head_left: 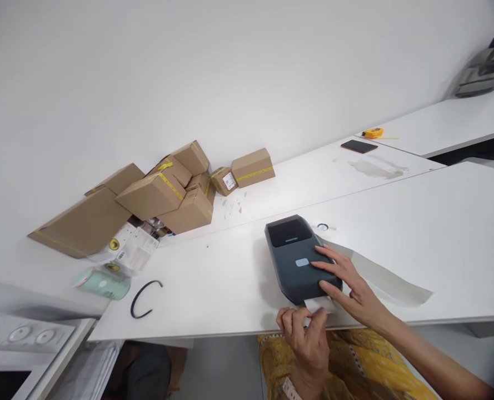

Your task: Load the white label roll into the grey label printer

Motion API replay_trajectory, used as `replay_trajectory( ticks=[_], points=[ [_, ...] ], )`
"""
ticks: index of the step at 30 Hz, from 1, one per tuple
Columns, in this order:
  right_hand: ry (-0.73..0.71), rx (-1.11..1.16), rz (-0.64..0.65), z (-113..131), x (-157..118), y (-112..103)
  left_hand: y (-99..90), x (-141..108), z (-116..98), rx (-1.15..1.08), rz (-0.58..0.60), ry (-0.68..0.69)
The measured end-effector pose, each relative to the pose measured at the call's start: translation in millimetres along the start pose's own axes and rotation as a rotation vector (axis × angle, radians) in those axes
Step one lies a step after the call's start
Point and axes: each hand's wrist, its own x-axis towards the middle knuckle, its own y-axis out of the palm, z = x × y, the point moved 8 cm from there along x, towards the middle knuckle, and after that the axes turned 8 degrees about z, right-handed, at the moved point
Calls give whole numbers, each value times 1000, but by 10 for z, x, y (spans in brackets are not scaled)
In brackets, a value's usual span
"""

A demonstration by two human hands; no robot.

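A dark blue-grey label printer (pixel 286 258) with a black window and a light blue button stands near the table's front edge. From its front end sticks out a short white label (pixel 319 304). My left hand (pixel 307 339) is closed just below the printer, thumb and fingers pinching the label's edge. My right hand (pixel 349 283) lies over the printer's right side with fingers spread, the index fingertip close to the button. Behind the printer, a long white paper strip (pixel 384 278) trails to the right across the table.
Cardboard boxes (pixel 150 194) are stacked along the wall at the left. A black headband (pixel 134 303) and a mint-green container (pixel 105 283) are near the table's left end. A phone (pixel 359 146) and a yellow tape measure (pixel 372 133) lie at the back right of the white table (pixel 213 294).
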Motion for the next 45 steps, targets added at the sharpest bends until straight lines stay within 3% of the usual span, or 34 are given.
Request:
replay_trajectory(
  ticks=[4,7,12,14,17,19,21,25,34,40,43,45],
  points=[
    [49,43,-60,-61,-52,19,15,5,2,0,2,7],
    [119,123,-203,-126,-61,24,31,-21,14,-9,-3,3],
    [523,428,-368,-489,-257,254,11,-116,106,-90,43,-31],
    [666,527,-357,-593,-351,364,-8,-118,240,-198,46,-144],
    [746,553,-303,-636,-398,419,78,-89,584,-457,54,-540],
    [755,519,-274,-635,-395,405,253,-64,730,-664,132,-784],
    [756,509,-259,-637,-388,398,425,-2,754,-842,234,-891],
    [759,535,-255,-652,-396,413,552,54,781,-965,260,-925],
    [687,463,-281,-719,-413,432,633,-22,898,-819,155,-865],
    [544,466,-173,-806,-507,409,586,-14,883,-846,268,-844],
    [466,481,-86,-781,-551,351,373,-279,870,-773,212,-964],
    [463,459,-100,-774,-562,293,232,-505,827,-709,149,-1084]
  ],
)
